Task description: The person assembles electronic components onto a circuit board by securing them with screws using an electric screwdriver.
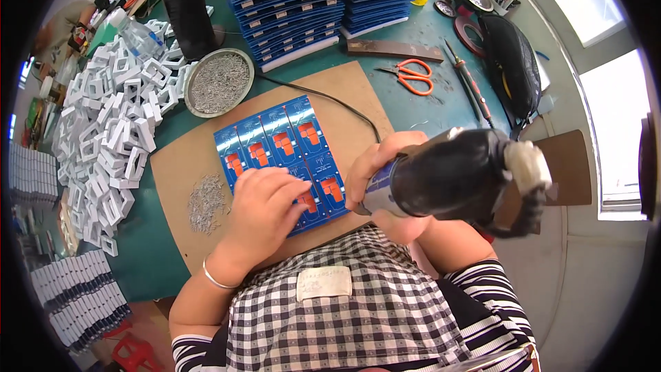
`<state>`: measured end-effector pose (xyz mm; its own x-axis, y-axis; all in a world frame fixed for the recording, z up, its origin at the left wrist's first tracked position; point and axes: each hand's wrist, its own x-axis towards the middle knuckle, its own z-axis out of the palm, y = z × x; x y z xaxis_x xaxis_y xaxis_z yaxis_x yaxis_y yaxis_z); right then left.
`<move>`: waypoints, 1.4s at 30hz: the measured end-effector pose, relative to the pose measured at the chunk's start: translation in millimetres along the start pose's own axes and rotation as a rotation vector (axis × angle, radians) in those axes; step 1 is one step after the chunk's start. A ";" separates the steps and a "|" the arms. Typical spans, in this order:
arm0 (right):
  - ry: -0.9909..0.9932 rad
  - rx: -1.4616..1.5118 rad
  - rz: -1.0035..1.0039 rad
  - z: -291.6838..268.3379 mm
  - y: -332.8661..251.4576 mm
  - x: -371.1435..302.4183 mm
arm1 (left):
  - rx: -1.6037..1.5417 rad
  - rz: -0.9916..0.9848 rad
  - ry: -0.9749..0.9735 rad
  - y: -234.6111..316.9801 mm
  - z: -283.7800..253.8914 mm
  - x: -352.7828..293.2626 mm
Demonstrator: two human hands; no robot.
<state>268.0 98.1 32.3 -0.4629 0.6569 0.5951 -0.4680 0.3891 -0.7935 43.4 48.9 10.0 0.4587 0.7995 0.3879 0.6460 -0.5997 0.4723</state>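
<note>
My right hand [377, 172] is wrapped round a black electric screwdriver [447, 176], whose thick cord end points up and to the right. Its working tip is out of sight behind my hand. A blue circuit board panel [279, 122] with several orange parts [283, 143] lies on a brown board [180, 160] in front of me. Over the panel's near left part, my left hand [265, 210] has its fingers bent, with thumb and forefinger close together at an orange part. Whatever is between them is too small to make out. Left of it is a loose heap of small metal screws [206, 205].
A round dish [193, 102] of small metal pieces stands beside a pile of white plastic frames [113, 138]. Stacked blue panels [286, 10] rise at the back. Orange-handled scissors [415, 77], a soldering iron [468, 79] and a black case [509, 62] lie at the right.
</note>
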 end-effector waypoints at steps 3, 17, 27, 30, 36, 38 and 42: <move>0.065 0.005 0.079 2.3 -0.8 1.6 | 0.048 -0.089 0.022 -3.9 -11.1 -22.0; 0.631 -0.113 0.816 -75.9 -4.5 13.3 | 0.068 -0.143 -0.098 -3.6 -11.9 -65.0; 0.114 -1.558 0.568 -80.4 -3.1 5.9 | -0.314 -0.595 0.146 2.1 -21.9 -79.6; -0.056 -1.318 0.590 -45.5 -6.5 -6.3 | -0.646 -0.747 0.234 0.9 -18.4 -87.5; -0.238 -1.129 0.627 13.3 12.5 -38.7 | -0.818 -0.854 0.162 -1.7 -18.9 -92.5; -0.129 -1.054 0.640 19.5 16.2 -50.8 | -0.743 -0.818 0.158 5.2 -22.7 -91.1; 0.071 -0.746 0.708 23.9 16.0 -68.8 | -0.721 -0.744 0.200 9.0 -17.1 -97.6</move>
<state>274.4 43.8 -18.3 -0.3937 0.9188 -0.0294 0.4924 0.1838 -0.8507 -6.0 -35.1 -10.1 -0.0558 0.9933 -0.1007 0.1774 0.1091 0.9781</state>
